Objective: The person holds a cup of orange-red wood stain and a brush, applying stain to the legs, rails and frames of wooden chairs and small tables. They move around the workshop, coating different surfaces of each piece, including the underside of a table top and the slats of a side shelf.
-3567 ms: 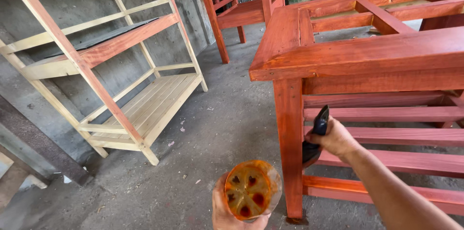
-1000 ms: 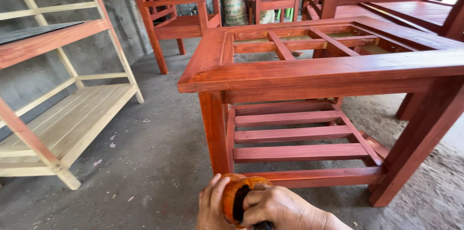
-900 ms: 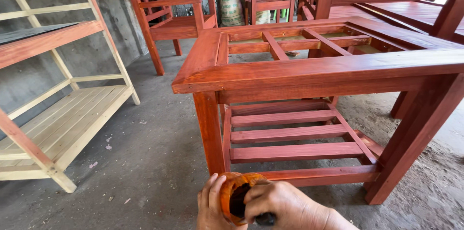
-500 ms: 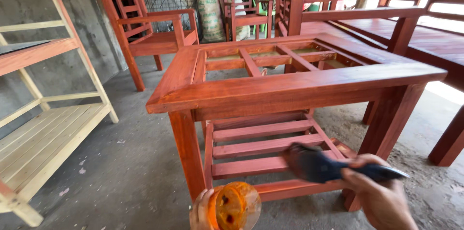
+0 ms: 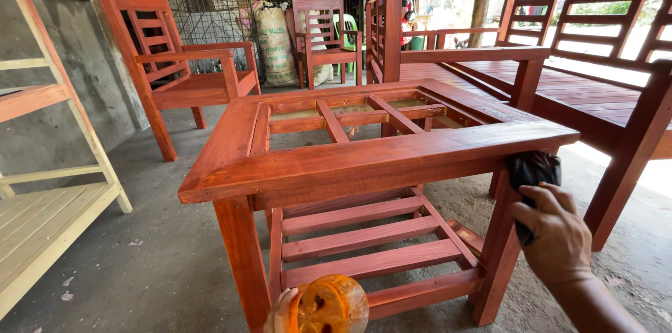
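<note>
A red-stained wooden table (image 5: 364, 158) with an open frame top and a slatted lower shelf stands in front of me. My right hand (image 5: 553, 235) grips a dark paintbrush (image 5: 533, 168) whose bristles press against the table's front right corner, at the top of the leg. My left hand (image 5: 281, 310) holds a clear plastic container of orange-red stain (image 5: 330, 303) low at the bottom edge of the view, below the table's front rail. Only the fingers of the left hand show.
An unpainted pale wooden shelf rack (image 5: 42, 186) stands at the left. A red armchair (image 5: 175, 74) sits behind the table at left, another chair (image 5: 323, 32) and a sack (image 5: 274, 42) farther back, and a red slatted bench (image 5: 581, 88) at the right. Concrete floor (image 5: 147, 263) lies around.
My right hand dipped the brush at the container, then lifted it out and carried it right and up to the table's front right corner. My view turned right along the table.
</note>
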